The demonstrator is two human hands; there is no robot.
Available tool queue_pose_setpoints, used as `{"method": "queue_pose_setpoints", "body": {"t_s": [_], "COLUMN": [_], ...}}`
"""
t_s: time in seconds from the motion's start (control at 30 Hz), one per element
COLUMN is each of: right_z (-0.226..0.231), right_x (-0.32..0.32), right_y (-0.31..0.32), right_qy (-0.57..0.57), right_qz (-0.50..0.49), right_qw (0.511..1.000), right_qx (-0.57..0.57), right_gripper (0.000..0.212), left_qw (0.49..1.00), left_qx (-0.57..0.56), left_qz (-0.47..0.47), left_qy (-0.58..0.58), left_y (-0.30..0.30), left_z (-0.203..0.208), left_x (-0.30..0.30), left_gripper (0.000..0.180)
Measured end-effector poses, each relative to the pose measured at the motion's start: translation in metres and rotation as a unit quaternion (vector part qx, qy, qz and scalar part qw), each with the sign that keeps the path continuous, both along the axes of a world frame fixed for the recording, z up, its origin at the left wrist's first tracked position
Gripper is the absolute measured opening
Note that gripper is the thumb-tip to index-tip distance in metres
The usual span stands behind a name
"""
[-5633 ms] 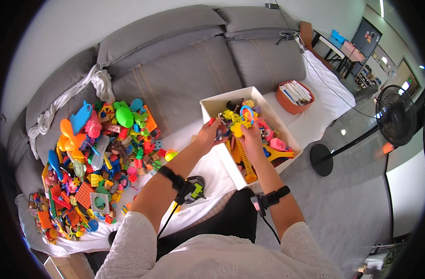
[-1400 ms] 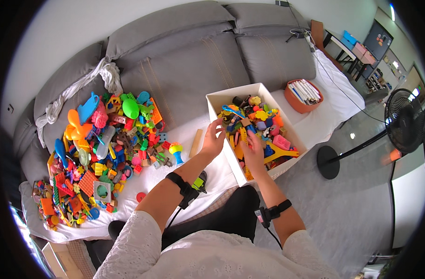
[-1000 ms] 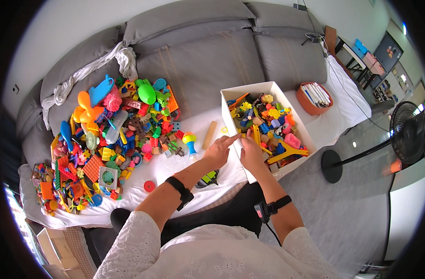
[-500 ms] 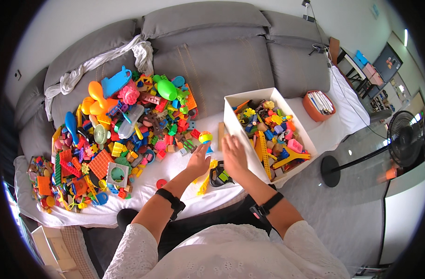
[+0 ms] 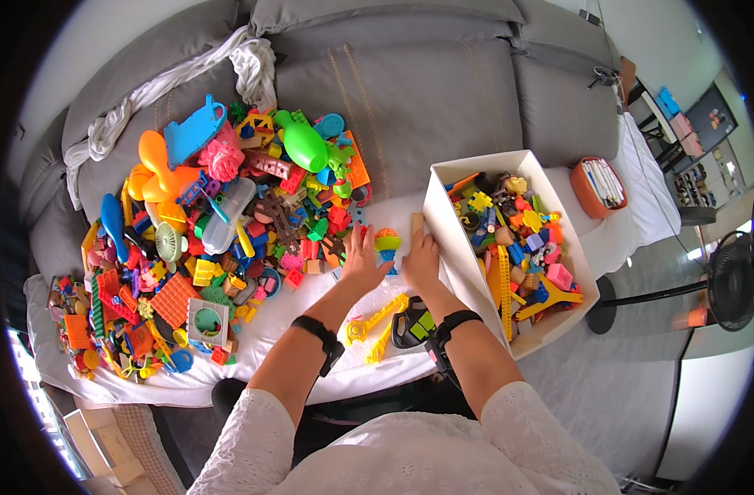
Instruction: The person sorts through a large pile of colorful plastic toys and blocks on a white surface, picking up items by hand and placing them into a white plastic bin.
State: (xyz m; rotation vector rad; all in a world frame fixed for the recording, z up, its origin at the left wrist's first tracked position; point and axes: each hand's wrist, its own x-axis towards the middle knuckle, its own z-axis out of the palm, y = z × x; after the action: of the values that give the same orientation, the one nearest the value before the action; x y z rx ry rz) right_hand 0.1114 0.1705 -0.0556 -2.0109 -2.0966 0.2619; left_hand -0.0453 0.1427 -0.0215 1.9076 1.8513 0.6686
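Observation:
On the white sheet, a small toy (image 5: pixel 387 240) with a yellow and orange top and blue base stands between my hands. My left hand (image 5: pixel 364 264) is open beside it, fingers spread and thumb close to the base. The fingers of my right hand (image 5: pixel 420 261) are bent over the near end of a wooden block (image 5: pixel 417 221), whose far end sticks out past them. Nearer to me lie yellow toy pieces (image 5: pixel 377 323) and a black toy with green squares (image 5: pixel 412 323).
A big heap of mixed toys (image 5: pixel 174 297) covers the sofa at left. Close by my right hand stands a white box (image 5: pixel 437 216) of toys. Beyond it are an orange container (image 5: pixel 589 198) with white items and a black fan (image 5: pixel 732 268). The grey sofa back (image 5: pixel 401 115) rises behind.
My right hand has come over the wooden block's near end. My left hand has moved forward beside the small toy, its fingers spreading. The view has shifted, uncovering the yellow pieces and black toy.

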Motion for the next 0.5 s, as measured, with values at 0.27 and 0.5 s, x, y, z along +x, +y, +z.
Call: {"method": "queue_pose_setpoints", "body": {"t_s": [0.27, 0.5], "right_z": [-0.006, 0.033], "right_x": [0.003, -0.008], "right_y": [0.011, 0.001], "right_qy": [-0.163, 0.163], "right_qz": [0.021, -0.012], "right_qw": [0.985, 0.983], "right_qx": [0.059, -0.085], "right_gripper": [0.066, 0.05], "left_qw": [0.97, 0.993], "left_qx": [-0.179, -0.036], "left_qz": [-0.103, -0.089], "left_qy": [0.127, 0.069], "left_y": [0.03, -0.018], "left_z": [0.042, -0.004], "left_x": [-0.002, -0.03], "left_gripper": [0.084, 0.048]}}
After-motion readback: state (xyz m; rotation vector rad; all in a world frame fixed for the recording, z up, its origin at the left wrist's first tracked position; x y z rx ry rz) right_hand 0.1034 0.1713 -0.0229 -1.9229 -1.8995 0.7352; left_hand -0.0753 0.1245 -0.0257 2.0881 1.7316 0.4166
